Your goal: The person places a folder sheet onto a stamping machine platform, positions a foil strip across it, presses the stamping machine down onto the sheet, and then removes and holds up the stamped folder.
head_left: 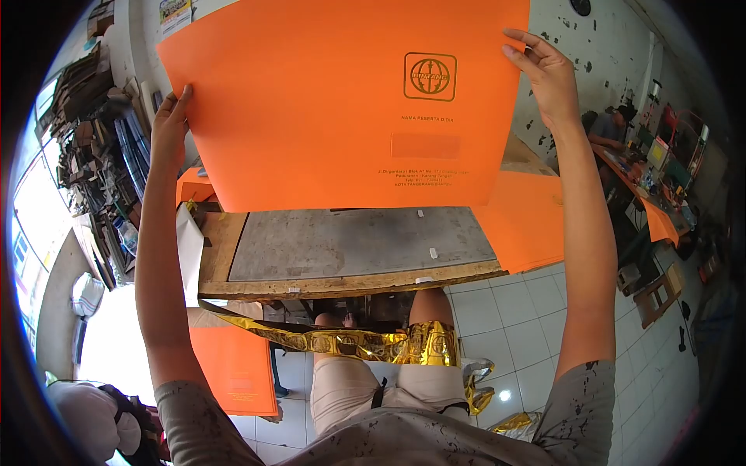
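Note:
Raised in front of me is a large orange printed sheet (311, 116), with a gold globe emblem and lines of gold lettering on its right half. My left hand (171, 124) pinches its left edge between thumb and fingers. At the upper right edge, my right hand (544, 70) grips it the same way. A strip of used gold foil (342, 342) lies across my lap, its far end reaching the table's left front corner. Below the sheet is a wooden table with a grey top (357, 245).
More orange sheets (528, 225) lie at the table's right end. Another orange stack (233, 373) is low on my left. Gold foil scraps (517, 425) rest on the tiled floor. Wood pieces (85, 140) are piled along the left. A person (614, 128) sits at a workbench far right.

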Tool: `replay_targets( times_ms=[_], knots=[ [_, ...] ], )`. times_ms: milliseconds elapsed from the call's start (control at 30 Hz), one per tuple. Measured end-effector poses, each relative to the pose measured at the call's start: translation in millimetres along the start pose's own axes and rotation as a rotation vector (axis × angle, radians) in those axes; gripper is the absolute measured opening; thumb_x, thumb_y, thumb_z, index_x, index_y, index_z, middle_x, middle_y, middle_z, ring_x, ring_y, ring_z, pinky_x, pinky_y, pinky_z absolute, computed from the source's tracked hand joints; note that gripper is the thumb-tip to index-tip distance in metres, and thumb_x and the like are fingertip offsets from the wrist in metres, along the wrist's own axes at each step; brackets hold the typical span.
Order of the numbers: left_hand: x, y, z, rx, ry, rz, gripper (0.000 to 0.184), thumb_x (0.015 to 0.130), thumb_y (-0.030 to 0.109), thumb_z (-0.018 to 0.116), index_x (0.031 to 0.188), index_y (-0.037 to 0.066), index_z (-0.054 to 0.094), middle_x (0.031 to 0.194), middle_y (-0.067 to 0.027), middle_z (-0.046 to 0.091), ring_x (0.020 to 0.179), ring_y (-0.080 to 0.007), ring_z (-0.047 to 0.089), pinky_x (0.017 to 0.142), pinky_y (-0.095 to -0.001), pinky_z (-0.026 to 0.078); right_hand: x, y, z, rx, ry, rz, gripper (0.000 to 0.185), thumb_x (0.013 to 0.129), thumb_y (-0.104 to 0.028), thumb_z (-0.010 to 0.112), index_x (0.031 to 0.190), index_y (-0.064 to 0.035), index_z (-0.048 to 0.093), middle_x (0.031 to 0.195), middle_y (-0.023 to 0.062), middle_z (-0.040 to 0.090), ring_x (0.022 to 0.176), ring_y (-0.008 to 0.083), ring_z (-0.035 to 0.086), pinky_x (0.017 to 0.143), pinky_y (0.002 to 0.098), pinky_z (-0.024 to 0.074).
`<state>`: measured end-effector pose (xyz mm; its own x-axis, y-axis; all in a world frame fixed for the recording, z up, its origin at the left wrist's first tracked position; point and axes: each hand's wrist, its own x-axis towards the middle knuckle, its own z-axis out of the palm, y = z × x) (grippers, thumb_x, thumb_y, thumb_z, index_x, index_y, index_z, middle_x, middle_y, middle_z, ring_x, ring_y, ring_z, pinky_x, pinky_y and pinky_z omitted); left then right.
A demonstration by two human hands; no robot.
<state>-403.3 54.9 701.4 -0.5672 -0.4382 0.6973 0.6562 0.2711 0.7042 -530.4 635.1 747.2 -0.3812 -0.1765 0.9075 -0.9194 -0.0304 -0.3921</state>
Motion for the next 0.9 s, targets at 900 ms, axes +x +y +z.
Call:
replay_targets(
  times_ms=[900],
  knots=[
    [-14.2, -24.1, 54.2, 0.059, -0.085, -0.051, 0.045, 0.1, 0.037, 0.07, 0.124, -0.001, 0.065, 0.109, -0.0053, 0.073, 0.095, -0.0099, 0.068, 0.083, -0.0247, 0.052, -14.4, 25.5, -52.0, -0.15, -0.035, 0.031, 0.03, 0.097, -0.014, 0.074, 0.127, -0.01, 0.073, 0.099, 0.0001, 0.076, 0.098, 0.0047, 0.067, 0.091, 0.0216, 0.0498]
  ],
)
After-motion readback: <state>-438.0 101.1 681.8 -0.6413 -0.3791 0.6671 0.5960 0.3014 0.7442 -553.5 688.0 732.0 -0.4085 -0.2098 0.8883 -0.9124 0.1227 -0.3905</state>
